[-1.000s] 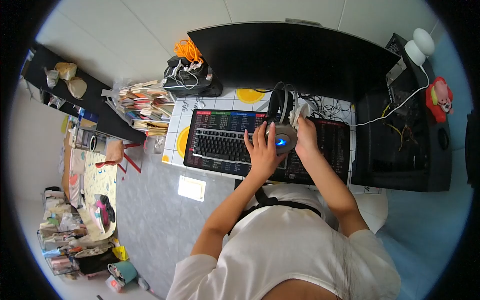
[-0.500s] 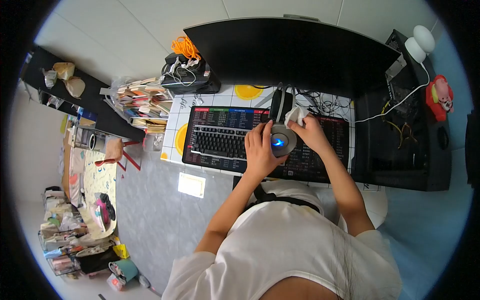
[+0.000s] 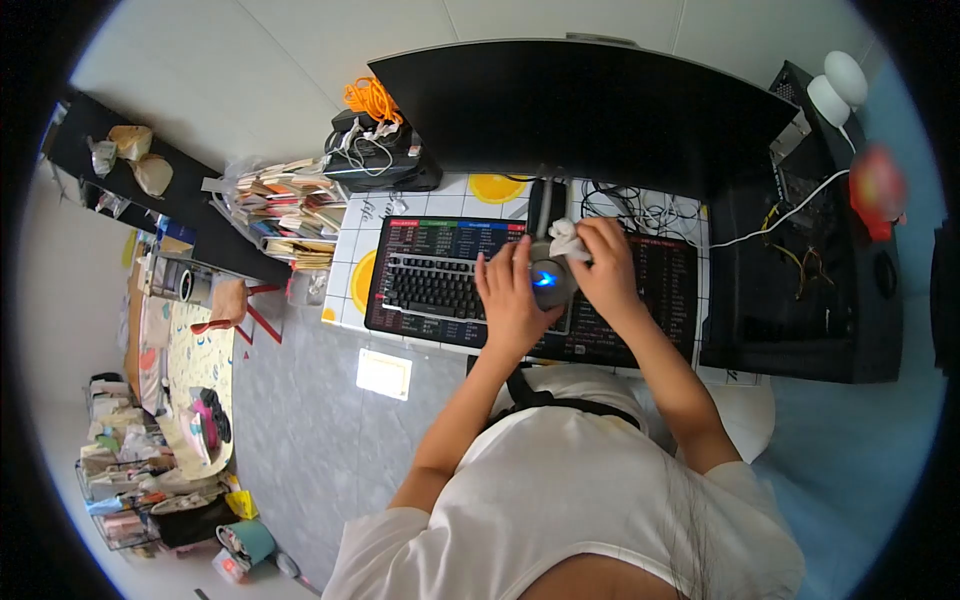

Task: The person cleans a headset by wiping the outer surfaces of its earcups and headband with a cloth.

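A grey headset (image 3: 553, 292) with a glowing blue logo on its ear cup is over the dark desk mat (image 3: 655, 300), its headband pointing towards the monitor. My left hand (image 3: 514, 302) is closed round the left and near side of that ear cup. Pinched in the fingers of my right hand (image 3: 608, 272) is a crumpled white tissue (image 3: 566, 238), which is at the far right edge of the cup. Left of my left hand lies a black keyboard (image 3: 428, 287). The headset's other ear cup is hidden.
A wide curved monitor (image 3: 590, 120) stands behind the headset, with tangled cables (image 3: 640, 212) in front of it. To the right is a black computer case (image 3: 810, 345) carrying a red and pink figure (image 3: 876, 200). Stacked books (image 3: 285, 205) and a black printer-like box (image 3: 385, 172) stand left.
The headset has shifted slightly left and turned a little in my left hand. My right hand has moved slightly left with the tissue, and its fingers now curl over it.
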`<act>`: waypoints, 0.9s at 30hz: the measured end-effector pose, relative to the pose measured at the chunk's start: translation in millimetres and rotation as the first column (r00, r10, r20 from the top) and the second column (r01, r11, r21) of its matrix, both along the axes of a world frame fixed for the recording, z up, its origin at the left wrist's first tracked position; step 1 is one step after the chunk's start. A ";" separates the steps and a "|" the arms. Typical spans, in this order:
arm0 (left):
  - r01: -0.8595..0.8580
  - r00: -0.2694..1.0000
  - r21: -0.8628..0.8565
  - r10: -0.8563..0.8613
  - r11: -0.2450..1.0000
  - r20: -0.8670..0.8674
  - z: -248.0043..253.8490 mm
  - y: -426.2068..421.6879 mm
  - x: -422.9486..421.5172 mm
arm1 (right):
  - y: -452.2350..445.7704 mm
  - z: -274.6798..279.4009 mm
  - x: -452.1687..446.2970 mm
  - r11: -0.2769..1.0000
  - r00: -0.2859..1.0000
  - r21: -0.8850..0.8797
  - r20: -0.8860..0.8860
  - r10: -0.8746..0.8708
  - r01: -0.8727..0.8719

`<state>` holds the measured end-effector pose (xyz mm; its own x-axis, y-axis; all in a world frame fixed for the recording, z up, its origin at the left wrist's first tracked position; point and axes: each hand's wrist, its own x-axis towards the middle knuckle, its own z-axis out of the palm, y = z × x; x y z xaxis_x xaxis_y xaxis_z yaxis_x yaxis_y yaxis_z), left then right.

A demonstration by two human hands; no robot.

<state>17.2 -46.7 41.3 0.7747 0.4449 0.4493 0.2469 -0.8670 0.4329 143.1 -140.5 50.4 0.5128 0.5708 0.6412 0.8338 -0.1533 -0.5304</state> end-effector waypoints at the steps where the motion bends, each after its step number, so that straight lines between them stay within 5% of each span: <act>1: 0.007 1.000 0.012 -0.007 1.000 -0.002 -0.7 -4.3 1.1 | 6.6 -1.2 -4.7 0.999 0.999 -0.020 -0.014 -0.050 0.050; 6: 0.017 1.000 0.068 -0.016 0.998 -0.010 -5.9 2.3 -5.2 | -1.7 0.4 -7.1 0.972 0.999 -0.233 -0.016 -0.035 0.030; 10: 0.059 0.998 0.072 -0.057 0.996 -0.031 -3.5 5.0 -4.4 | -5.8 -2.8 -5.2 0.975 1.000 -0.222 0.005 0.009 -0.007; 16: 0.119 0.991 0.099 -0.111 0.988 -0.080 -9.7 6.5 -5.3 | -13.4 4.7 -15.8 0.843 0.993 -0.527 0.025 -0.114 0.110; 21: 0.206 0.969 0.105 -0.188 0.973 -0.160 -3.0 11.0 -7.9 | -20.1 8.9 -4.9 0.829 0.978 -0.559 -0.178 -0.113 -0.006; 25: 0.214 0.958 0.041 -0.202 0.976 -0.203 6.2 16.5 -8.2 | -21.0 -3.0 -7.9 0.913 0.970 -0.408 -0.227 -0.085 -0.015; 27: 0.222 0.956 0.054 -0.207 0.973 -0.207 5.6 16.9 -10.0 | -22.2 -3.8 -9.8 0.913 0.915 -0.404 -0.387 -0.114 -0.057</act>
<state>7.2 -29.8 46.9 0.9251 0.2288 0.3029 0.1256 -0.9375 0.3246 133.3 -162.8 46.6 0.6929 0.7137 0.1024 0.5595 -0.4426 -0.7008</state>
